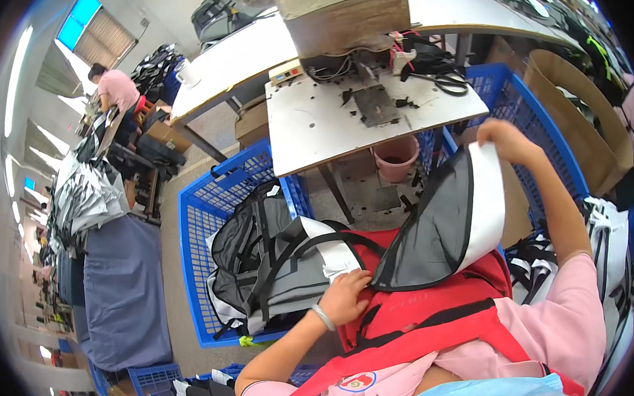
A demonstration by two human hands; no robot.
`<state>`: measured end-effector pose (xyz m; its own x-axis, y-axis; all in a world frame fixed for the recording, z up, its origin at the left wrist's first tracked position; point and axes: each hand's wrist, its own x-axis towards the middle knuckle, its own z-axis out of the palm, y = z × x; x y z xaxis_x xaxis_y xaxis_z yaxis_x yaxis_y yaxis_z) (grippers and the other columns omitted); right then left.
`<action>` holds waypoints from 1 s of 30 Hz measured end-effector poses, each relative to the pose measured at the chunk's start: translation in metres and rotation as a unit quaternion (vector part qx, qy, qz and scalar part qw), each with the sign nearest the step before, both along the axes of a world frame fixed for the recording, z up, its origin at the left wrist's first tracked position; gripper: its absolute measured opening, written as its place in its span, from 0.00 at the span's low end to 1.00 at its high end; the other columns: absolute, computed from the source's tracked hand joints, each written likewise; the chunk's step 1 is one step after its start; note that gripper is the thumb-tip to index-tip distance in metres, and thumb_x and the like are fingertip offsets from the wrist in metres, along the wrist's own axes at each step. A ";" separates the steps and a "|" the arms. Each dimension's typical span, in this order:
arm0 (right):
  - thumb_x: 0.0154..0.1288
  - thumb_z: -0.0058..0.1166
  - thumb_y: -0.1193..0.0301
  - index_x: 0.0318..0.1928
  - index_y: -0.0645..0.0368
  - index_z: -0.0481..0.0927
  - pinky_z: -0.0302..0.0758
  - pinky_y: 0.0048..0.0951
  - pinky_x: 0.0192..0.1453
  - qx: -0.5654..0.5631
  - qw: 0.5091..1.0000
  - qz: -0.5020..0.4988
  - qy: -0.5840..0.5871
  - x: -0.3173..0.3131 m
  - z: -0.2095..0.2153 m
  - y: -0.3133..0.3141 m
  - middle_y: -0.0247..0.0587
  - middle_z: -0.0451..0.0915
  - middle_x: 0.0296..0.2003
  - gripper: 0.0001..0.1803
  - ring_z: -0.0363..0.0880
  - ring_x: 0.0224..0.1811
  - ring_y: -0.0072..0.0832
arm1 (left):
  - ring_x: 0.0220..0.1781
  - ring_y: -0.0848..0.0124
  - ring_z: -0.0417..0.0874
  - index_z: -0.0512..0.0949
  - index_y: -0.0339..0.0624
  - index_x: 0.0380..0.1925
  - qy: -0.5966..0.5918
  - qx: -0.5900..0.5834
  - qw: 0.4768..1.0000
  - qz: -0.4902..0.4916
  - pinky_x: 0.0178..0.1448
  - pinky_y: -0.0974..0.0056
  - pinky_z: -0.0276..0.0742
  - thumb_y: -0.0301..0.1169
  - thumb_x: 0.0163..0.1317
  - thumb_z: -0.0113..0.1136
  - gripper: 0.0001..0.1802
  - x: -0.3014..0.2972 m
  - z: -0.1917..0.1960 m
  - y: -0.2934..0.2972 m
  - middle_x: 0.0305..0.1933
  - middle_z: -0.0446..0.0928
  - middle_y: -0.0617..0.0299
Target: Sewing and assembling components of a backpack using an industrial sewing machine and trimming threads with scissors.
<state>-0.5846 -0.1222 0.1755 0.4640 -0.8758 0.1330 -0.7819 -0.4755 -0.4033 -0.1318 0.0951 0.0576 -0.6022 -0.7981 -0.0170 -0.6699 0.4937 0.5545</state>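
Note:
A grey fabric bag panel (435,223) with black binding and a broad white band stands tilted over my lap. My right hand (508,143) is closed on the top corner of its white band, lifted to the right. My left hand (345,298) is closed at the panel's lower left end, where black binding and a white flap meet; its fingertips are partly hidden. Left of it, grey and black bag pieces (285,272) with straps and white edges hang over a blue plastic basket (198,278). A red apron (425,307) lies beneath the panel.
Ahead is a white worktable (306,137) with scissors (446,82), dark scraps and a machine under a cardboard box (346,15). A pink bucket (397,158) stands below. Another blue basket (545,122) is at right. A person in pink (118,90) works at far left.

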 end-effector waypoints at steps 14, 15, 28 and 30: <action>0.56 0.58 0.57 0.47 0.60 0.82 0.74 0.40 0.56 0.114 0.958 0.236 0.118 0.196 -0.127 0.098 0.49 0.82 0.46 0.23 0.79 0.51 0.45 | 0.38 0.50 0.80 0.79 0.37 0.34 -0.122 -0.034 0.991 0.051 0.46 0.51 0.73 0.37 0.61 0.56 0.13 -0.027 -0.026 -0.061 0.37 0.79 0.50; 0.58 0.58 0.56 0.45 0.56 0.83 0.77 0.41 0.49 0.083 0.960 0.214 0.163 0.203 -0.134 0.099 0.47 0.84 0.39 0.20 0.82 0.44 0.45 | 0.36 0.48 0.80 0.79 0.37 0.34 -0.143 -0.015 0.987 0.073 0.44 0.50 0.74 0.37 0.63 0.54 0.13 -0.029 -0.013 -0.063 0.34 0.80 0.47; 0.62 0.58 0.64 0.41 0.61 0.81 0.74 0.38 0.42 0.073 0.887 0.444 -0.104 0.097 0.174 0.078 0.49 0.80 0.32 0.14 0.79 0.38 0.45 | 0.18 0.58 0.77 0.78 0.35 0.43 0.076 0.115 0.981 -0.133 0.25 0.61 0.72 0.34 0.66 0.55 0.13 -0.110 0.319 -0.086 0.20 0.77 0.53; 0.61 0.59 0.61 0.40 0.61 0.81 0.74 0.39 0.41 0.006 0.933 0.338 -0.124 0.096 0.186 0.098 0.49 0.80 0.30 0.16 0.79 0.36 0.46 | 0.15 0.77 0.71 0.80 0.35 0.43 0.206 0.314 0.926 -0.030 0.21 0.73 0.65 0.35 0.67 0.58 0.14 -0.112 0.328 -0.105 0.20 0.76 0.66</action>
<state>-0.4886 -0.0242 0.3616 0.8669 -0.3967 0.3018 -0.1875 -0.8206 -0.5399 -0.2437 -0.0095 0.3859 -0.7041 -0.6734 -0.2253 -0.3185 0.0159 0.9478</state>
